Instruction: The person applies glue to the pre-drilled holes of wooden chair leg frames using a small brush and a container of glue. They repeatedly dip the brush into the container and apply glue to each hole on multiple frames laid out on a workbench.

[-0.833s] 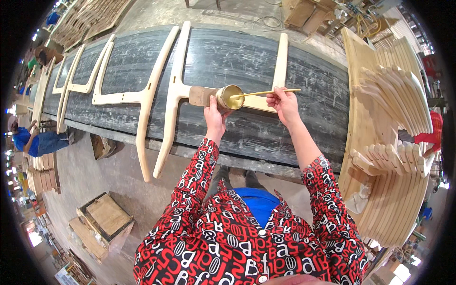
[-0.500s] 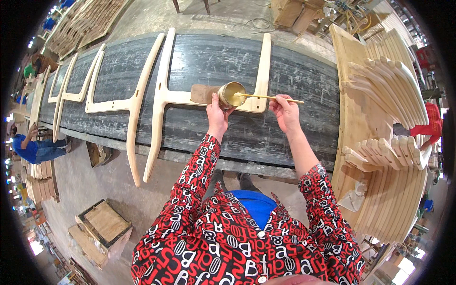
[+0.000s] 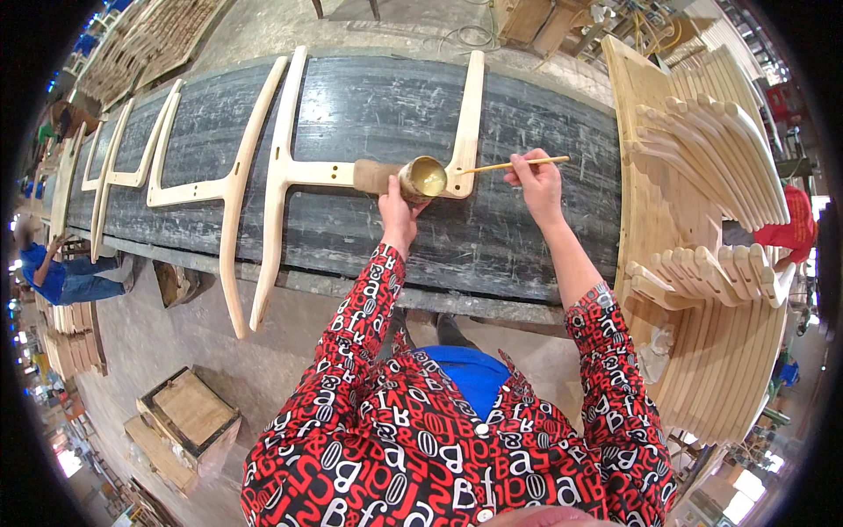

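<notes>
Above the dark counter (image 3: 378, 243), my left grip (image 3: 399, 215) clasps a cup (image 3: 407, 179) of pale yellow liquid (image 3: 432, 184) at 12 o'clock. At 1 o'clock, my right grip (image 3: 537, 189) pinches a thin stick (image 3: 500, 166), its tip pointing toward 9 o'clock over the holed corner of a wooden frame (image 3: 325, 172) on the counter; whether they touch, I cannot tell. I appear to be daubing that corner; the next move likely calls for steadying the tip at a hole.
</notes>
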A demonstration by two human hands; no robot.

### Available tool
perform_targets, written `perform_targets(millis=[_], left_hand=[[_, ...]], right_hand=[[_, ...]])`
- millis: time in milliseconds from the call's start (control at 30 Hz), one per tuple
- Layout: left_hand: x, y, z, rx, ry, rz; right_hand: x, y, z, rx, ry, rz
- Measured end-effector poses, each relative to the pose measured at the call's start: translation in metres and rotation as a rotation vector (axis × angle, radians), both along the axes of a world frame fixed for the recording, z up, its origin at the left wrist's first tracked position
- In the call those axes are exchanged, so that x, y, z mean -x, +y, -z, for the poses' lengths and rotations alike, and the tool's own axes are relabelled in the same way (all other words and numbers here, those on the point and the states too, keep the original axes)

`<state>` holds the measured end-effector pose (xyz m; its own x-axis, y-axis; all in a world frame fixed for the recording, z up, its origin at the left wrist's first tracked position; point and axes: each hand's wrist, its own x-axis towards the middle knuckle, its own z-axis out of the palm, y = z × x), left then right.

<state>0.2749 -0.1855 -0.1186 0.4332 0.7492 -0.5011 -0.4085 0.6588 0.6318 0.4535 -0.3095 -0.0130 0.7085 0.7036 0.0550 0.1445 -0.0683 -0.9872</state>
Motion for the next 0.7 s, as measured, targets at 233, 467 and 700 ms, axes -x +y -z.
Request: perform_targets(millis=[233, 467, 700], left_hand=[[0.050, -0.001, 0.022, 0.034, -0.061, -0.097], [0.082, -0.007, 0.027, 0.031, -0.018, -0.165], [0.088, -0.007, 0.025, 0.030, -0.042, -0.178]], right_hand=[[0.004, 0.011, 0.018, 0.242, -0.480, -0.189], [0.013, 0.024, 0.029, 0.287, -0.545, -0.287], [0.006, 0.032, 0.029, 0.247, -0.608, -0.286]])
